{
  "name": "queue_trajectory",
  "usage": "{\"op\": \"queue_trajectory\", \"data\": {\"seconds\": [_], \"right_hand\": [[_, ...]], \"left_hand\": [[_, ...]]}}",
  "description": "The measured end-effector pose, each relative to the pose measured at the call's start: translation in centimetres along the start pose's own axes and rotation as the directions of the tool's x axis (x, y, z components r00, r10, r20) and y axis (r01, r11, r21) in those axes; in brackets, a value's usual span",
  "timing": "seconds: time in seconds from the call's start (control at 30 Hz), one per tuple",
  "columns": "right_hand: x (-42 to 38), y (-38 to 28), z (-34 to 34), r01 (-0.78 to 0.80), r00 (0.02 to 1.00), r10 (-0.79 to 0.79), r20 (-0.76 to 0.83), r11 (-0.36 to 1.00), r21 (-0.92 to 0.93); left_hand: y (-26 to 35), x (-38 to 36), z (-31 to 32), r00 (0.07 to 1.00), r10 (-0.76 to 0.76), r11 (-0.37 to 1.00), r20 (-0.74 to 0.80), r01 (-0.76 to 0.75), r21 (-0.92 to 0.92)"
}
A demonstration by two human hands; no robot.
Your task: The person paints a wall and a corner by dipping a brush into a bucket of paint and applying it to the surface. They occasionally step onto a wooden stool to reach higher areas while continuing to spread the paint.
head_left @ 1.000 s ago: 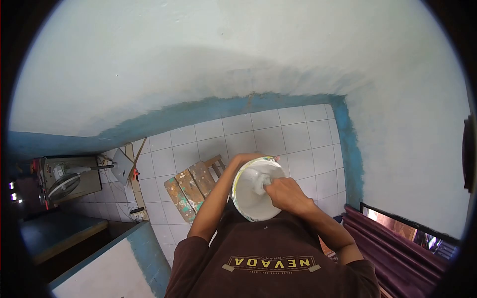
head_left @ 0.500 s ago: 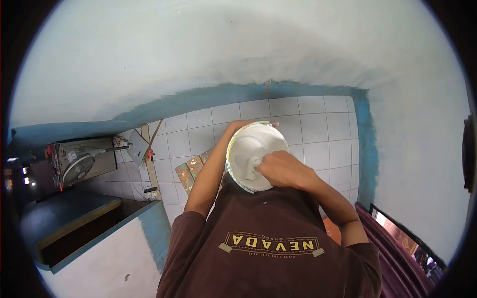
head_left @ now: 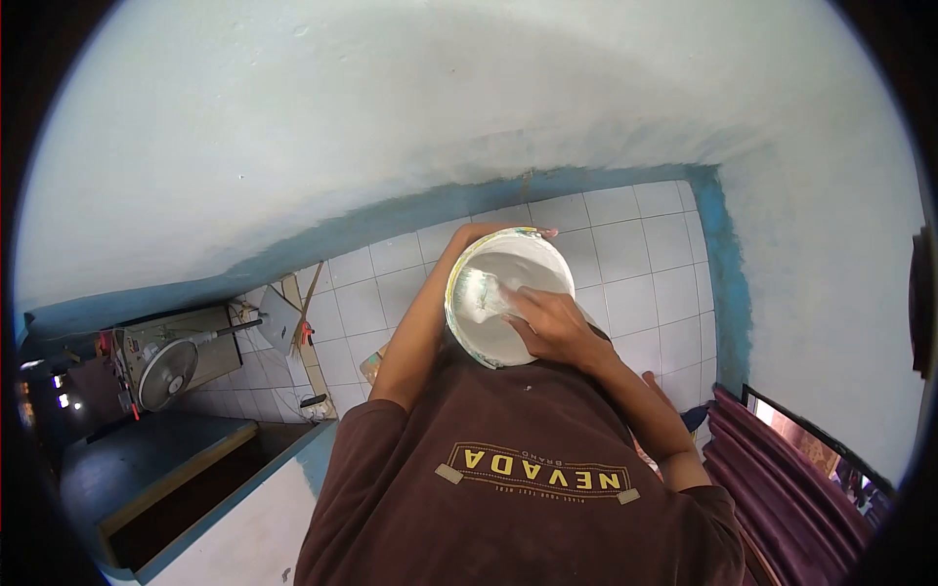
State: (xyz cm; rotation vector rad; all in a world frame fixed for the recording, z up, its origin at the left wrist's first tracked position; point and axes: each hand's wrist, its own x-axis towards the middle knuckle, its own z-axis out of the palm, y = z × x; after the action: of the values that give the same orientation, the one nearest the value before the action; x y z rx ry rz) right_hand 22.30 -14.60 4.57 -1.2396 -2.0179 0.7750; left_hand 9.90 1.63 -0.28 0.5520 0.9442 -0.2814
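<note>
1. The left hand [head_left: 477, 231] holds the bucket [head_left: 452, 298], reaching round its far side; a firm hold close to the shirt [head_left: 508, 420] should stop it tipping.
2. The right hand [head_left: 555, 324] is closed on the brush [head_left: 479, 291], whose coated bristles are inside the bucket, towards its left side. A relaxed wrist suits this.
3. Slow, small strokes in the white paint [head_left: 528, 276] would likely splash less than quick ones.
4. Excess is best wiped off on the inner wall, below the smeared rim, sparing the tiled floor [head_left: 630, 303].
</note>
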Motion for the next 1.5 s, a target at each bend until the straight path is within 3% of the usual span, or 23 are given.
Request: {"op": "queue_trajectory", "data": {"seconds": [0.03,0.07,0.27,0.33,0.37,0.43,0.47,0.53,0.57,0.63,0.67,0.7,0.77,0.93,1.03,1.07,1.13,1.17,1.23,1.37,1.43,1.47,1.5], "right_hand": [[0.1,0.2,0.6,0.071,0.982,-0.068,-0.178,0.997,0.011],[0.6,0.0,0.4,0.066,0.982,-0.063,-0.178,0.998,0.011],[1.6,0.1,-2.3,-0.094,0.993,0.097,0.066,0.994,-0.056],[1.5,0.3,-4.4,-0.149,0.944,0.183,0.274,0.979,-0.139],[1.2,0.4,-4.9,-0.146,0.942,0.181,0.283,0.979,-0.140],[0.9,0.1,-5.4,-0.195,0.932,0.239,0.272,0.965,-0.178],[0.9,-0.4,-5.5,-0.189,0.930,0.236,0.283,0.965,-0.182],[0.9,-1.5,-5.0,-0.236,0.930,0.268,0.251,0.960,-0.151],[1.0,-1.8,-4.4,-0.223,0.932,0.254,0.260,0.964,-0.142],[1.1,-1.7,-3.3,-0.153,0.968,0.176,0.177,0.979,-0.137],[0.9,-1.3,-2.5,-0.144,0.970,0.167,0.179,0.981,-0.133],[0.5,-0.5,-1.6,-0.109,0.982,0.124,0.144,0.988,-0.107],[-0.1,0.3,-1.0,-0.078,0.990,0.087,0.107,0.993,-0.089],[0.3,0.9,-1.4,-0.060,0.990,0.064,0.123,0.997,-0.039],[0.8,0.7,-3.6,-0.154,0.962,0.154,0.226,0.988,-0.017],[0.6,0.8,-4.1,-0.150,0.964,0.151,0.220,0.988,-0.019],[0.1,1.3,-5.1,-0.123,0.908,0.207,0.364,0.963,-0.240],[-0.3,2.0,-5.3,-0.121,0.910,0.205,0.361,0.963,-0.241],[-1.4,3.1,-5.0,0.049,0.954,-0.019,0.300,0.994,-0.093],[-1.4,2.8,-4.6,-0.025,0.937,0.047,0.347,0.997,-0.066],[-1.5,3.4,-3.7,-0.055,0.949,0.068,0.308,0.997,-0.051],[-1.8,3.6,-3.5,-0.059,0.948,0.070,0.311,0.997,-0.045],[-1.6,4.0,-3.2,-0.027,0.962,0.025,0.272,1.000,0.004]], "left_hand": [[-0.1,0.2,-0.3,1.000,0.013,1.000,0.012,-0.013,0.007],[0.0,0.4,-0.6,0.999,0.025,1.000,0.022,-0.025,0.012],[-0.6,0.3,-1.3,0.993,0.103,0.993,0.057,-0.106,0.055],[-0.9,0.3,-1.4,0.989,0.130,0.990,0.073,-0.134,0.054],[-1.4,0.2,-1.3,0.988,0.133,0.990,0.074,-0.137,0.045],[-2.1,-1.1,-0.7,0.870,0.465,0.865,0.163,-0.486,0.125],[-2.5,0.2,-1.6,0.867,0.473,0.863,0.160,-0.492,0.114],[-2.6,4.0,-4.3,0.813,0.439,0.857,0.383,-0.507,0.093],[-1.9,4.3,-4.3,0.816,0.446,0.856,0.368,-0.509,0.091],[-0.5,4.7,-4.1,0.958,0.001,0.967,0.285,-0.074,0.244],[-1.6,1.7,-2.7,0.937,0.254,0.914,0.238,-0.314,0.258],[-2.3,-0.4,-1.6,0.937,0.257,0.913,0.235,-0.316,0.259],[-3.1,-2.5,0.1,0.618,0.706,0.581,0.346,-0.784,0.217],[-3.5,-3.2,0.9,0.695,0.639,0.699,0.330,-0.704,0.127],[-3.6,-3.6,1.9,0.788,0.592,0.765,0.169,-0.616,0.188],[-3.7,-3.6,2.3,0.811,0.576,0.807,0.101,-0.584,0.087],[-3.7,-3.8,2.7,0.857,0.514,0.849,-0.026,-0.513,-0.129],[-3.5,-3.7,2.7,0.856,0.516,0.848,-0.026,-0.515,-0.125],[-3.6,-3.3,2.7,0.858,0.514,0.858,-0.010,-0.514,-0.020],[-5.3,-1.3,1.9,0.764,0.643,0.755,0.057,-0.644,0.124],[-5.9,3.9,-1.4,0.780,0.538,0.836,0.318,-0.543,-0.083],[-5.3,3.5,-0.8,0.785,0.534,0.840,0.315,-0.536,-0.086],[-3.8,2.1,0.2,0.895,0.393,0.919,0.210,-0.386,-0.075]]}}
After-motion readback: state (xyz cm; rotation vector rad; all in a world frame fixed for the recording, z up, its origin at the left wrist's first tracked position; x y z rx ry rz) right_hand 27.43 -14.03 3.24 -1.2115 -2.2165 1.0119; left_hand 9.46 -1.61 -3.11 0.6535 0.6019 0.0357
